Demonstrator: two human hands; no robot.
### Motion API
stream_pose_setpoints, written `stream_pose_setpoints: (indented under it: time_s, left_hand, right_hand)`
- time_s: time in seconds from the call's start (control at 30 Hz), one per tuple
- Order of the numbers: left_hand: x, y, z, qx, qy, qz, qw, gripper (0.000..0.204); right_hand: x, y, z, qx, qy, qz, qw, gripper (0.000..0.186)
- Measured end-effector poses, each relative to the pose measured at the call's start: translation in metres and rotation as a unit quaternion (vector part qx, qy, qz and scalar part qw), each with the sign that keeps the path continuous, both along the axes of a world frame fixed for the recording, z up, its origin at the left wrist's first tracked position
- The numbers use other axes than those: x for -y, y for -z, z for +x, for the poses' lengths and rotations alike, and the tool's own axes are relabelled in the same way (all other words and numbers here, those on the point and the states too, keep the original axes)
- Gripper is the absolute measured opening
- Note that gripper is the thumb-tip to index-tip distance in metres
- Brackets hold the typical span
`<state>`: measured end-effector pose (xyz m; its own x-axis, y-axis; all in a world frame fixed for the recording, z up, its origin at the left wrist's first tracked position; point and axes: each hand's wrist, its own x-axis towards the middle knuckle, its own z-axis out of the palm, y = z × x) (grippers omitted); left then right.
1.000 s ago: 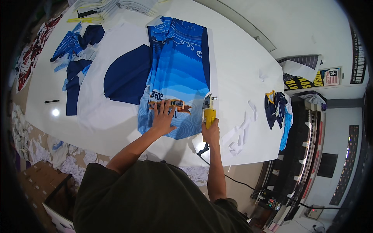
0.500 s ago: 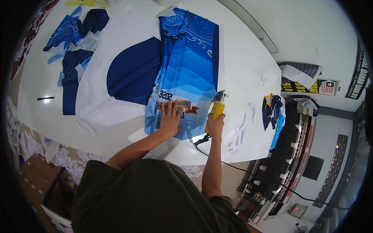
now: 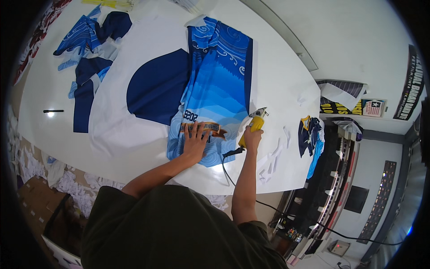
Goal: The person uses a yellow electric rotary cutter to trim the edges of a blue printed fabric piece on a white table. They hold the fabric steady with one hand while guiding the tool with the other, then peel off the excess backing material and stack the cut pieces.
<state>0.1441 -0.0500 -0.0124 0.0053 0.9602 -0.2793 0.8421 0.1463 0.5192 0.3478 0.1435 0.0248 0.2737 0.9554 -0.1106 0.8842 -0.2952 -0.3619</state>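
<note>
My left hand (image 3: 194,145) lies with fingers spread on the lower part of a blue printed fabric panel (image 3: 219,80) with swirls, wave bands and a banner print. My right hand (image 3: 252,140) grips a yellow electric cutter (image 3: 256,123), its metal head near the panel's right edge at the lower part. A black cord (image 3: 228,172) trails from the cutter's back end. Left of the panel, a rounded navy piece (image 3: 154,87) lies on white fabric (image 3: 114,121).
Cut blue and navy pieces (image 3: 84,107), a black pen (image 3: 53,111), white offcuts (image 3: 275,157) and a dark garment (image 3: 307,136) lie on the white table (image 3: 53,143). Scraps (image 3: 33,166) and a cardboard box (image 3: 38,201) are below left. A long dark machine (image 3: 327,184) stands at the right.
The yellow cutter in my right hand has moved rightward and become more tilted, its head slightly away from the fabric's edge. My left hand stays spread on the panel. The view has shifted slightly.
</note>
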Motion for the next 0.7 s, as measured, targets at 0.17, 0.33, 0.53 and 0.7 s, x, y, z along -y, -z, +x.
stream_pose_setpoints:
  time_s: [0.17,0.33,0.53,0.7]
  left_hand:
    - [0.024,0.004,-0.025,-0.036,-0.008,-0.005,0.999,0.123]
    - [0.036,-0.008,-0.040,-0.050,0.000,-0.055,0.997,0.131]
    - [0.038,-0.005,-0.040,-0.058,0.005,-0.052,0.997,0.135]
    - [0.038,0.003,-0.040,-0.054,0.008,-0.042,0.998,0.138]
  right_hand:
    - [0.040,-0.012,0.039,-0.014,-0.077,-0.023,0.997,0.069]
    - [0.117,-0.032,0.066,-0.029,-0.157,-0.067,0.985,0.061]
    - [0.118,-0.032,0.066,-0.047,-0.192,-0.065,0.978,0.056]
    - [0.098,-0.027,0.064,-0.047,-0.192,-0.052,0.979,0.056]
